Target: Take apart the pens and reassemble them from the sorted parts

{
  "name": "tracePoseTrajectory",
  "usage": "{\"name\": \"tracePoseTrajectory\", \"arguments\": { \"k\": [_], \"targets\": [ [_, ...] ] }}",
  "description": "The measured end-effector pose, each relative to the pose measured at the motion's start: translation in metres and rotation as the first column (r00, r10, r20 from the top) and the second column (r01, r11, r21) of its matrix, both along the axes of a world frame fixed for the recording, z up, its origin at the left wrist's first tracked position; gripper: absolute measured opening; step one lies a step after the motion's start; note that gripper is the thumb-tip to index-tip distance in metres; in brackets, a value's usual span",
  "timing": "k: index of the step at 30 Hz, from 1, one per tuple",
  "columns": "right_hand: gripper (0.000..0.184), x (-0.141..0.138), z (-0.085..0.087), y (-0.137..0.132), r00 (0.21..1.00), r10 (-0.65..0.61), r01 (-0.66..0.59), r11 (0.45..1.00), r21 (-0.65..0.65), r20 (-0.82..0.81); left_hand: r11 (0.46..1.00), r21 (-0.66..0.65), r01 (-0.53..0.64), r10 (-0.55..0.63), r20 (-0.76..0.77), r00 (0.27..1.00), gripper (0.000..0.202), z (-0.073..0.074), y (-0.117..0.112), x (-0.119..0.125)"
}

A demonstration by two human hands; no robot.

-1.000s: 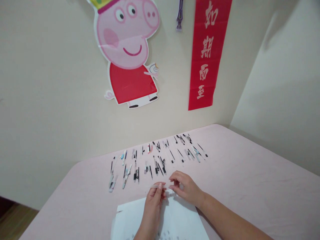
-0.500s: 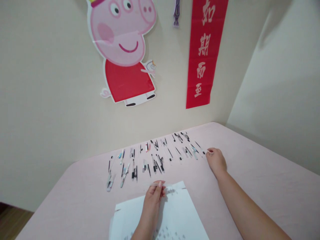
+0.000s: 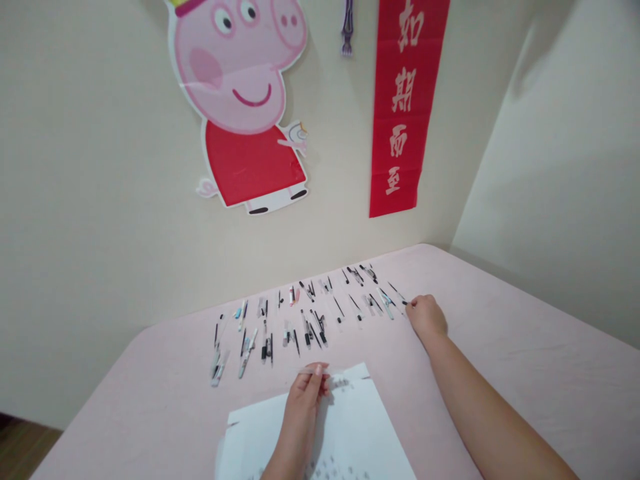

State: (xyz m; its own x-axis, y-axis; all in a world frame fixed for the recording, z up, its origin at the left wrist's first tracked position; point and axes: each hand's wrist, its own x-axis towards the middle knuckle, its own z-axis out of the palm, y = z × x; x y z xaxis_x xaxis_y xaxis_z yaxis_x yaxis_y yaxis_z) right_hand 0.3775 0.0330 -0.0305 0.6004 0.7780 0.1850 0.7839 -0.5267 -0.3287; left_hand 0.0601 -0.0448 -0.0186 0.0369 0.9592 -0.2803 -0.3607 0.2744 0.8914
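My left hand [image 3: 306, 390] rests over the white paper sheets [image 3: 360, 420], thumb and fingers pinched on a thin clear tube, which looks like a pen barrel. At the right end of the rows of pen parts, my right hand [image 3: 427, 317] has its fingertips closed at a small black pen cap [image 3: 405, 303]. Whether they grip the cap or only touch it is hard to see. Just beyond those fingers lies a dark pen refill [image 3: 397, 291]. Disassembled pens [image 3: 267, 347], with caps, clear barrels and refills, are laid out in two rows farther left.
The pink table [image 3: 150, 400] meets the wall at the back. On that wall are a cartoon pig cutout [image 3: 255, 160], a red banner [image 3: 407, 113] and a purple hanging ornament [image 3: 347, 30]. Some wooden floor [image 3: 25, 447] shows at lower left.
My right hand has closed its fingertips at the black cap, shifting slightly left in view. The left hand keeps its pinch on the clear tube. The whole view has moved slightly.
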Motion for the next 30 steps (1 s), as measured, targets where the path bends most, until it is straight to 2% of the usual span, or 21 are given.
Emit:
{"name": "tracePoseTrajectory", "arguments": {
  "k": [6, 10, 12, 14, 17, 19, 21, 24, 26, 30],
  "targets": [
    [0.031, 0.003, 0.0, 0.002, 0.998, 0.043, -0.039, 0.997, -0.065, 0.055, 1.0, 0.015, 0.01, -0.01, 0.008, 1.0, 0.044, -0.002, 0.0, 0.0],
    [0.03, 0.008, -0.003, 0.002, 0.995, 0.058, -0.056, 0.998, -0.037, 0.082, 1.0, 0.019, -0.004, 0.003, 0.046, 0.999, 0.041, -0.004, 0.001, 0.0],
    [0.028, 0.012, -0.006, 0.001, 0.997, 0.058, -0.06, 0.998, 0.032, 0.042, 0.999, 0.012, -0.031, 0.03, 0.098, 0.995, 0.039, -0.004, 0.002, -0.001],
    [0.026, 0.015, -0.008, -0.001, 0.998, 0.037, -0.029, 0.987, 0.161, -0.049, 0.998, -0.006, -0.065, 0.065, 0.179, 0.982, 0.037, -0.003, 0.003, -0.001],
    [0.025, 0.012, -0.008, -0.006, 0.981, 0.03, 0.05, 0.917, 0.395, -0.193, 0.991, -0.072, -0.117, 0.133, 0.302, 0.944, 0.023, 0.0, 0.006, -0.002],
    [0.027, 0.001, -0.007, -0.01, 0.959, 0.11, 0.036, 0.865, 0.5, -0.26, 0.981, -0.122, -0.153, 0.186, 0.347, 0.919, 0.009, 0.003, 0.008, -0.003],
    [0.028, -0.019, -0.005, -0.016, 0.903, 0.276, -0.05, 0.829, 0.557, -0.33, 0.971, -0.145, -0.188, 0.229, 0.364, 0.903, 0.005, 0.006, 0.009, -0.004],
    [0.028, -0.058, -0.001, -0.024, 0.705, 0.531, -0.208, 0.788, 0.579, -0.469, 0.96, -0.141, -0.241, 0.277, 0.375, 0.885, 0.017, 0.008, 0.01, -0.007],
    [0.024, -0.082, 0.002, -0.03, 0.579, 0.63, -0.325, 0.761, 0.562, -0.518, 0.951, -0.139, -0.274, 0.307, 0.382, 0.871, 0.021, 0.007, 0.01, -0.009],
    [0.018, -0.107, 0.01, -0.039, 0.416, 0.728, -0.492, 0.684, 0.539, -0.545, 0.937, -0.148, -0.316, 0.349, 0.42, 0.838, 0.026, 0.005, 0.013, -0.012]
  ]
}}
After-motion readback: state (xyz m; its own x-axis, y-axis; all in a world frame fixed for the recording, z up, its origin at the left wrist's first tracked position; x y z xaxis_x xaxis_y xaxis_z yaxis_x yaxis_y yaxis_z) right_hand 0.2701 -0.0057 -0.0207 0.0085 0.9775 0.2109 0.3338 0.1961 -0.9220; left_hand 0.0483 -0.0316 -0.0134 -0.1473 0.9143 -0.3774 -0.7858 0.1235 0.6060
